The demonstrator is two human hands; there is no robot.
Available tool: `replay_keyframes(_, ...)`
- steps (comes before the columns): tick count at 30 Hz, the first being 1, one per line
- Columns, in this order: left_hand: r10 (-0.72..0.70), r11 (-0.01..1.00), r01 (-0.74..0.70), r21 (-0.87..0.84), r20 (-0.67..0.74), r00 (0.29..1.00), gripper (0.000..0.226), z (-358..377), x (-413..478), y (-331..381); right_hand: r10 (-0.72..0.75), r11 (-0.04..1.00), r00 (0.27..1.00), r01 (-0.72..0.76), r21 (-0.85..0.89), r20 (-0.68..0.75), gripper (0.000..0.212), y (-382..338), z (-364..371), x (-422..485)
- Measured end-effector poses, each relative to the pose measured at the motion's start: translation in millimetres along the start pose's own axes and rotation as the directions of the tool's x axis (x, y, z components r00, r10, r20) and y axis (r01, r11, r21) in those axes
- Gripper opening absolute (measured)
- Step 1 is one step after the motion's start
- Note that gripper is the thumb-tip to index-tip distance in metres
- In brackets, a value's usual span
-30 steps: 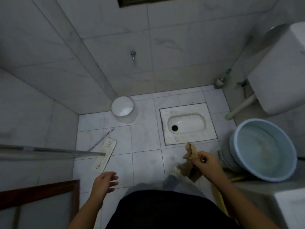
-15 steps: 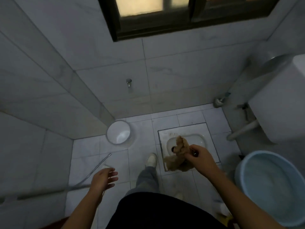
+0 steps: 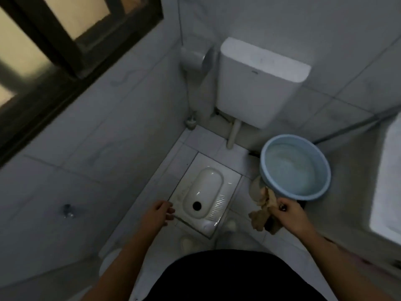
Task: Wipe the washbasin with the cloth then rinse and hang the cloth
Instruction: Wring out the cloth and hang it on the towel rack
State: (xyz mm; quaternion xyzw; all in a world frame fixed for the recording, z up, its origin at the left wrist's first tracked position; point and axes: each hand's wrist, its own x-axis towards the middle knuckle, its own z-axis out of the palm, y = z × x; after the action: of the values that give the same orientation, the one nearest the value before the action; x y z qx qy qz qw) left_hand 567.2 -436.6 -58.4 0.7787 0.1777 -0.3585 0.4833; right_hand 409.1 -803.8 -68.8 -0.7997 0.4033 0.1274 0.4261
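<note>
Crumpled tan cloth [image 3: 263, 210]; smooth blue plastic basin [image 3: 296, 168]; glossy white ceramic squat pan [image 3: 205, 192]; white plastic cistern [image 3: 260, 83].

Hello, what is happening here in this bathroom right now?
A person stands over a squat toilet. The right hand grips a crumpled brown cloth, which hangs beside a blue basin that appears to hold water. The left hand is open and holds nothing. The cloth is not hung up yet.
</note>
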Motion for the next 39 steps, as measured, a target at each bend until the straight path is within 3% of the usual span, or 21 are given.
replay_keyframes(5,0.02,0.994,-0.026,0.104,0.059,0.998,0.024,-3.2,31.0,42.2,0.066,0.993,0.996,-0.059,0.104,-0.066,0.028,-8.2,1.3,28.3)
replay_keyframes(12,-0.058,0.998,0.063,0.028,-0.15,0.987,0.025,-46.5,38.6,34.6,-0.132,0.987,0.986,0.122,0.1,0.099,0.025,-97.4,23.0,75.8)
replay_keyframes(19,-0.132,0.991,0.137,0.013,-0.188,0.973,0.026,-76.5,71.9,51.7,-0.287,0.949,0.95,0.265,0.17,0.122,0.013,-180.5,16.0,97.7)
replay_keyframes(25,-0.052,0.995,0.055,0.08,-0.033,0.998,0.025,-61.0,145.2,137.9,-0.196,0.944,0.981,0.192,0.269,-0.014,0.016,-207.6,12.0,108.3)
replay_keyframes(29,0.098,0.974,-0.128,0.185,0.164,0.982,0.022,-43.5,189.7,220.8,-0.107,0.926,0.983,0.152,0.345,-0.147,0.023,-235.1,7.7,109.3)
replay_keyframes(31,0.203,0.938,-0.271,0.218,0.293,0.934,0.019,-28.0,196.4,270.7,-0.08,0.918,0.972,0.159,0.363,-0.223,0.012,-256.8,-2.2,108.9)
replay_keyframes(34,0.382,0.842,-0.507,0.186,0.458,0.803,0.016,3.9,185.8,347.8,-0.094,0.895,0.941,0.223,0.386,-0.324,0.009,-297.9,-29.6,108.8)
replay_keyframes(36,0.501,0.772,-0.631,0.083,0.532,0.683,0.014,22.2,166.0,398.7,-0.136,0.861,0.912,0.302,0.411,-0.386,0.012,-331.4,-59.4,107.1)
replay_keyframes(39,0.647,0.574,-0.818,-0.032,0.63,0.43,0.005,39.3,120.2,476.3,-0.23,0.789,0.85,0.448,0.42,-0.474,0.01,-389.4,-115.7,97.2)
